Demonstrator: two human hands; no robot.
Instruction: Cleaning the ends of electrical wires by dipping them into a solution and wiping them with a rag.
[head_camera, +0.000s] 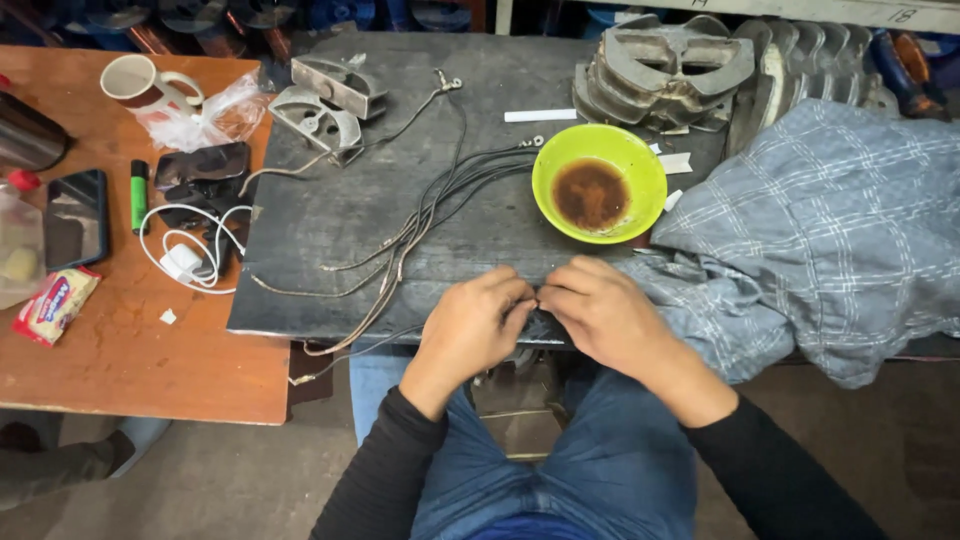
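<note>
My left hand (475, 320) and my right hand (600, 308) meet at the front edge of the dark worktop (330, 200), fingertips pinched together on something small that I cannot make out. A bundle of thin cables (425, 210) with metal end fittings runs from the far side of the worktop down toward my left hand. A green bowl (640, 165) holding brown liquid sits just beyond my right hand.
A grey checked cloth (820, 220) lies at the right. Grey metal castings (670, 65) are stacked at the back, with smaller ones (320, 110) at back left. The orange table (120, 340) holds a mug (135, 80), phones, a white charger cable and a snack packet.
</note>
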